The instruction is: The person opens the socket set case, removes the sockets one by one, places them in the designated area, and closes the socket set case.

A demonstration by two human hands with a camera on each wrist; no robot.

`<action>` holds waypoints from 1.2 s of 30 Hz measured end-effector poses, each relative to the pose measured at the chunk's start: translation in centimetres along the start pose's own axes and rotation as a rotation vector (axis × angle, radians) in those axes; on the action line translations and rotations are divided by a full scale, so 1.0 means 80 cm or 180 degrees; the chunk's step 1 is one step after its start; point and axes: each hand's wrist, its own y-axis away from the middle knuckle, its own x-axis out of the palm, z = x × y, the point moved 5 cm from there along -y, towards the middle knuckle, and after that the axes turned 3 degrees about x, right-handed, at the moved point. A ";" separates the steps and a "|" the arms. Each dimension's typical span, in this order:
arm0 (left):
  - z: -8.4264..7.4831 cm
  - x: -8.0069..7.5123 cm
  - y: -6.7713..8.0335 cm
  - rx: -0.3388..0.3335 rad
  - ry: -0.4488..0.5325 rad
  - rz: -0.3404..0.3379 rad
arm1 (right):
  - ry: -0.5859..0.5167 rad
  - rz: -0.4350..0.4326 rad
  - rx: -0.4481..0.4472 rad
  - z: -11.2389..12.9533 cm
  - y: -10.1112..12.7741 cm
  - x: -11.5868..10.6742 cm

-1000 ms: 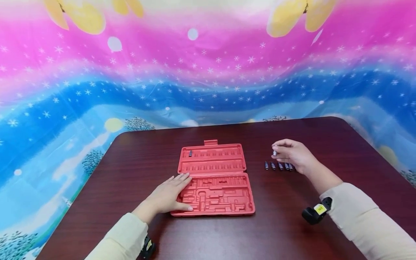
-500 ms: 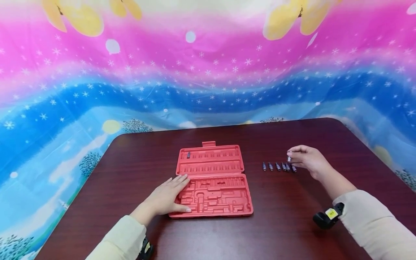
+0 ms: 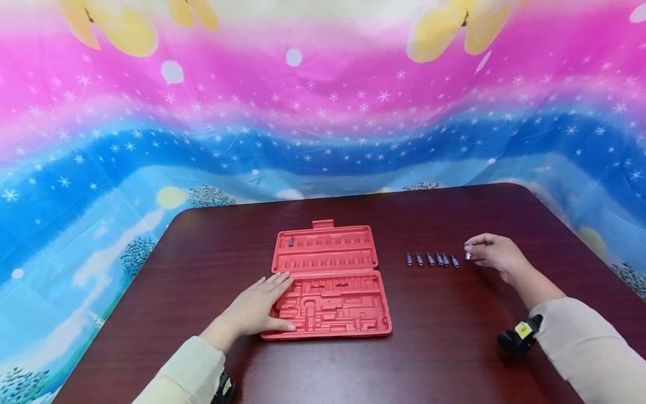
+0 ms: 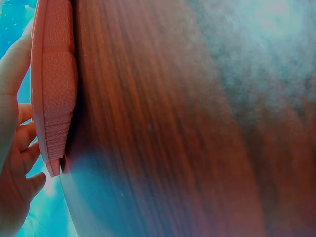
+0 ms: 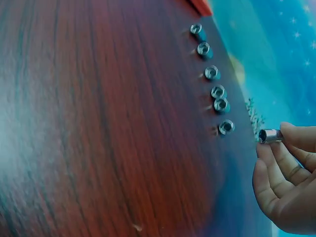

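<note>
An open red plastic tool case lies on the dark wooden table. My left hand rests flat on the case's left edge, fingers straight. A single small bit sits in the lid's upper left slot. Right of the case, several small metal sockets stand in a row. My right hand pinches one more metal socket between thumb and fingers, just past the right end of the row and a little above the table.
A bright pink and blue starred cloth hangs behind and drapes around the table. The table's far edge runs just behind the case.
My right hand has carried the pinched socket rightward along the row, from above its left part to beyond its right end, and lower. The left hand has stayed on the case.
</note>
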 end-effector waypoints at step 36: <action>0.000 0.000 0.000 -0.0015 0.0042 -0.0042 | 0.0951 0.0025 0.0168 -0.015 -0.020 0.012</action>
